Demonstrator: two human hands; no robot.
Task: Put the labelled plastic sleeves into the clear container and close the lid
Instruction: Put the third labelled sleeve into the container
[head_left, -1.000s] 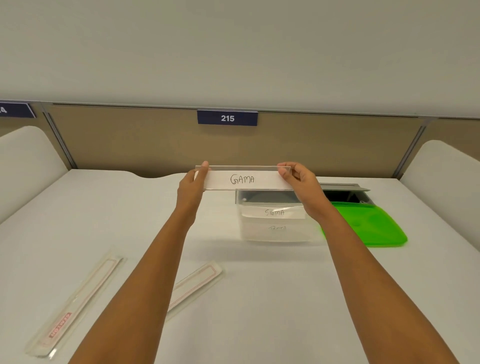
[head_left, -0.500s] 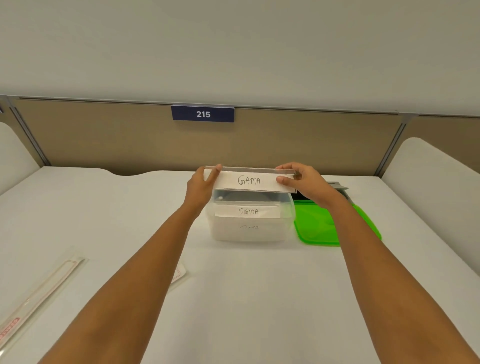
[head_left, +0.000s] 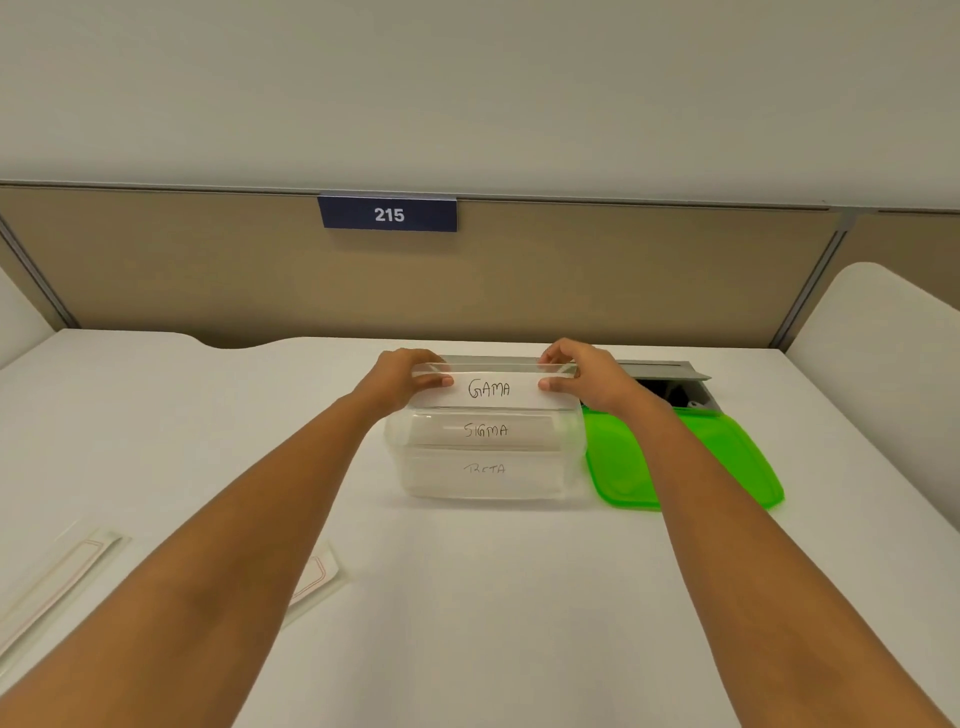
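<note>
The GAMA sleeve (head_left: 491, 388), clear plastic with a white handwritten label, is standing level on its long edge over the open mouth of the clear container (head_left: 397, 457), the left hand (head_left: 402, 382) and right hand (head_left: 587, 379) pinching its ends. Inside, the SIGMA sleeve (head_left: 485, 430) is showing through the front wall above the BETA sleeve (head_left: 485, 469). The green lid (head_left: 727, 457) is lying flat on the counter (head_left: 467, 597), just beside the container's right side.

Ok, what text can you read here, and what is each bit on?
"215": blue sign on the partition.
"GAMA": held sleeve, between left hand and right hand.
"SIGMA": upper sleeve inside the clear container.
"BETA", faint: lower sleeve inside it.
Red print on the loose sleeves on the table: too blurred.
</note>
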